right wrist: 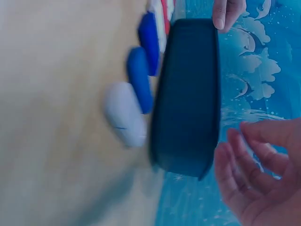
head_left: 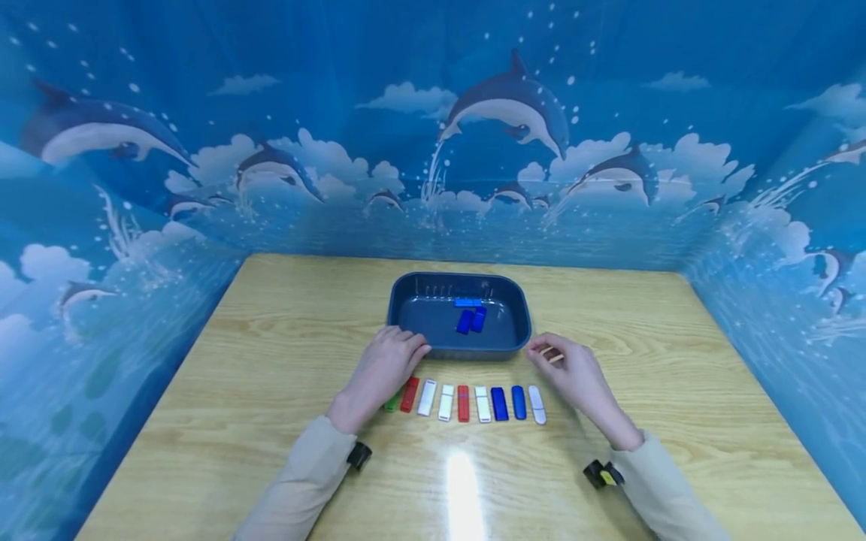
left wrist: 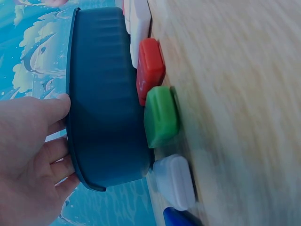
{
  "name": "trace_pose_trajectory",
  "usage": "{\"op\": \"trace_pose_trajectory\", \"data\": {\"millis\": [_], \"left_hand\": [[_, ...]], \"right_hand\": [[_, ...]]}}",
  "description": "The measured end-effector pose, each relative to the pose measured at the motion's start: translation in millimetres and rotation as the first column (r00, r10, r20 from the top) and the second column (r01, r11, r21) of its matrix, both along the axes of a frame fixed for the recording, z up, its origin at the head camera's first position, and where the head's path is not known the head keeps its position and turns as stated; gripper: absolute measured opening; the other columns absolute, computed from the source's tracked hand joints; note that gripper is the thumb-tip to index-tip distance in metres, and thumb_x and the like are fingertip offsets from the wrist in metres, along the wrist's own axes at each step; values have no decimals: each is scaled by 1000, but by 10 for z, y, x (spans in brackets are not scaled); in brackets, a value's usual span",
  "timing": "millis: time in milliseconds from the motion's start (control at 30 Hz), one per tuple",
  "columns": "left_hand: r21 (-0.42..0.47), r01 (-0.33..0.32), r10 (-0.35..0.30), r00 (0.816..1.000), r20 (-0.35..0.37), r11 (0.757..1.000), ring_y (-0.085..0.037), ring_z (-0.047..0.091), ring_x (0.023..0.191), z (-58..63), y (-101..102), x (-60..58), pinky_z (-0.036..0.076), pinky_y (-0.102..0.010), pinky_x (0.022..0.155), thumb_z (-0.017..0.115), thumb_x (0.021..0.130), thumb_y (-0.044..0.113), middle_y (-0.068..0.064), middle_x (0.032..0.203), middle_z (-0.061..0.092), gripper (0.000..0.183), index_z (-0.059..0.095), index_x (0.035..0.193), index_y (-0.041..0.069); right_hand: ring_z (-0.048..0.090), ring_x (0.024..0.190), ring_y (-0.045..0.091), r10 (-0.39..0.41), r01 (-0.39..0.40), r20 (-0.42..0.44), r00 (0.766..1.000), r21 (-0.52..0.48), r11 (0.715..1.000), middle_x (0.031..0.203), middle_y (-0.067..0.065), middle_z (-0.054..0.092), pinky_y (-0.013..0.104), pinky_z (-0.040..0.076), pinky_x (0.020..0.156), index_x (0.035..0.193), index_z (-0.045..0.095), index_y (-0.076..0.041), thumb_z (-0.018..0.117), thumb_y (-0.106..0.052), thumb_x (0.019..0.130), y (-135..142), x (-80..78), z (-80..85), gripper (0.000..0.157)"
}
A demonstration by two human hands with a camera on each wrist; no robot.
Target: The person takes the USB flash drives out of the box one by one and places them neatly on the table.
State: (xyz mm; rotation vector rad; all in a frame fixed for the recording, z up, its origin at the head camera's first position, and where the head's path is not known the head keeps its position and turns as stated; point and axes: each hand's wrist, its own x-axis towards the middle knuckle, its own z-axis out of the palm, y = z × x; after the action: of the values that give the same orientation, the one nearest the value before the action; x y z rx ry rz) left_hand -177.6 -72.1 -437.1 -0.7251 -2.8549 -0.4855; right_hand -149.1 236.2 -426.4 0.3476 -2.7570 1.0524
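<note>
A dark blue plastic bin (head_left: 460, 352) stands on the table with 3 blue USB sticks (head_left: 464, 321) inside. At its left front corner my left hand (head_left: 389, 359) grips the rim, the thumb (left wrist: 60, 106) on the near side and the fingers over it. Beside the right front corner is my right hand (head_left: 564, 368), its fingers loosely bent, holding nothing; whether a fingertip touches the bin, I cannot tell. In front of the bin lies a row of USB sticks, among them a red stick (head_left: 463, 403), a dark blue stick (head_left: 499, 403) and a white stick (head_left: 537, 405).
My left arm partly covers the green stick (head_left: 392, 402) at the row's left end. The left wrist view shows a white stick (left wrist: 175, 181) and a blue stick (left wrist: 178, 217) beyond it. A dolphin-print curtain (head_left: 433, 218) surrounds the wooden table (head_left: 304, 300).
</note>
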Motion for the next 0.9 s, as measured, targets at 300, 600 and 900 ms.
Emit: {"op": "trace_pose_trajectory", "data": {"millis": [300, 600, 900], "left_hand": [[5, 12, -12, 1000, -18, 1000, -23, 66, 106, -8, -19, -5, 41, -47, 115, 59, 104, 29, -4, 108, 75, 22, 74, 110, 13], [-13, 3, -3, 1000, -1, 1000, -24, 67, 110, -13, -5, -9, 40, -47, 115, 58, 105, 30, -4, 111, 75, 24, 74, 112, 14], [-16, 8, -8, 1000, -17, 1000, -22, 66, 106, -22, -12, -5, 41, -45, 115, 58, 105, 30, -2, 109, 75, 23, 74, 111, 15]], "right_hand": [[66, 83, 18, 109, -103, -52, 993, 95, 990, 100, 4, 70, 35, 58, 73, 108, 72, -9, 69, -12, 97, -431, -434, 174, 11], [64, 116, 31, 245, -253, 69, 967, 380, 890, 123, 11, 70, 49, 53, 98, 119, 73, -10, 68, -9, 98, -700, -954, 5, 22], [63, 120, 31, 294, -329, 150, 944, 484, 811, 127, 11, 68, 47, 53, 100, 119, 73, -10, 74, -6, 92, -764, -1112, -83, 26]]}}
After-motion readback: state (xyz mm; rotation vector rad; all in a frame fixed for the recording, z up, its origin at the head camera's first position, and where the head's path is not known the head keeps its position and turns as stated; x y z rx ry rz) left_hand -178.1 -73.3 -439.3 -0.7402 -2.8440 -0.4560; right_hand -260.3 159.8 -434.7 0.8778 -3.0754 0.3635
